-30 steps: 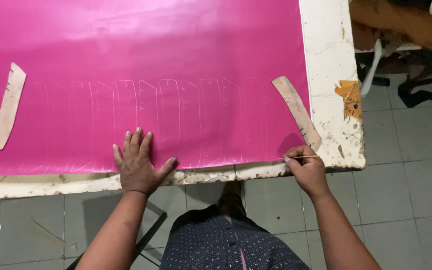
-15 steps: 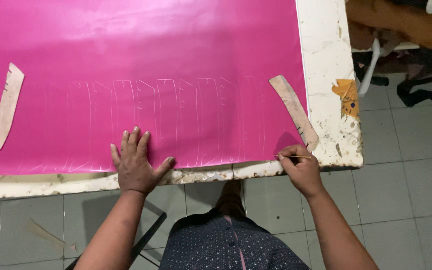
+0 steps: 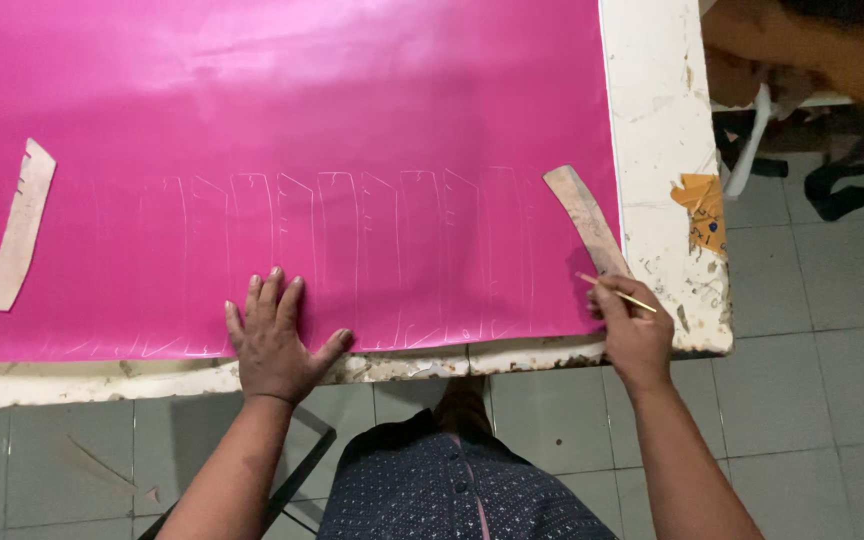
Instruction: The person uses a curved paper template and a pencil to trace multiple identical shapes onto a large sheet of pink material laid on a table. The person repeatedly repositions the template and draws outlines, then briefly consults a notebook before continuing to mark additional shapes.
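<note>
Your left hand (image 3: 277,340) lay flat and open on the pink sheet (image 3: 282,130), fingers spread and palm down, pressing it near the front edge of the worktop (image 3: 662,120), with the wrist hanging just past that edge. Your right hand (image 3: 634,335) was closed around a thin stick-like marking tool (image 3: 617,292), pinched between thumb and fingers, its tip at the right edge of the sheet, close to the worktop's front right corner. Just beyond that hand, a curved pale template strip (image 3: 587,220) lay along the right edge of the pink sheet, its lower end touching or nearly touching your fingers; I could not tell which. The sheet covered nearly the whole worktop, leaving only a bare white band along the right side and a chipped strip along the front. A row of faint traced outlines (image 3: 352,260), each shaped like the template, ran across the sheet between your two hands and further left. A second pale strip (image 3: 17,225) rested on the sheet near its left end, well apart from both hands. A scrap of orange paper (image 3: 702,205) sat on the bare right band of the worktop, near its right edge. Grey floor tiles (image 3: 822,330) showed below and to the right.
</note>
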`<control>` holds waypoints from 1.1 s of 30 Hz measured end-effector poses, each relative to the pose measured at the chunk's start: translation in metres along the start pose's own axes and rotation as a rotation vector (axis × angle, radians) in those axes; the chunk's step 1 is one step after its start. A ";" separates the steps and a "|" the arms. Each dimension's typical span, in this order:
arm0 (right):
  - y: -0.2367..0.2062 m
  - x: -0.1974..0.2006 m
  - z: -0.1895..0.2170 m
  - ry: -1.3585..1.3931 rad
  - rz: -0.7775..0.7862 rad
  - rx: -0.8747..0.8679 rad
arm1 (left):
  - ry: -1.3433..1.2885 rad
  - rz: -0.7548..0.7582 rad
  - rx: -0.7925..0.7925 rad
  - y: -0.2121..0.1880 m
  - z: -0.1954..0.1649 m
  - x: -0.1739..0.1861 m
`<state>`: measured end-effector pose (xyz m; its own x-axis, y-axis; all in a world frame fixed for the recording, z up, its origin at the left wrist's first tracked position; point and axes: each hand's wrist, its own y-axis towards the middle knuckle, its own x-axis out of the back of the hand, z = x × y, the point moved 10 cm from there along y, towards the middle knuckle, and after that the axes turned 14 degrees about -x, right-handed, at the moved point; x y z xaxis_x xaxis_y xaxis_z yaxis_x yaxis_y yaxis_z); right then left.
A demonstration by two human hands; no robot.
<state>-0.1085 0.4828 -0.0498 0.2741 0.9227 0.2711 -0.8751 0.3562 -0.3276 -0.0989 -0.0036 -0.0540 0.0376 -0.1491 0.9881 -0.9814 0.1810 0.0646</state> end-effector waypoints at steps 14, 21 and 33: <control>-0.026 -0.082 0.057 -0.818 -0.226 0.741 | 0.023 0.001 -0.004 0.003 0.003 -0.005; 0.113 -0.027 0.068 0.100 -0.058 0.136 | 0.022 0.007 0.002 0.004 0.005 -0.006; 0.143 -0.040 0.064 0.191 -0.035 0.104 | -0.008 -0.002 -0.005 0.005 0.006 -0.002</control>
<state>-0.2704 0.4877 -0.0494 0.3668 0.9248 0.1014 -0.8975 0.3804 -0.2231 -0.1053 -0.0079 -0.0569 0.0384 -0.1573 0.9868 -0.9803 0.1853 0.0677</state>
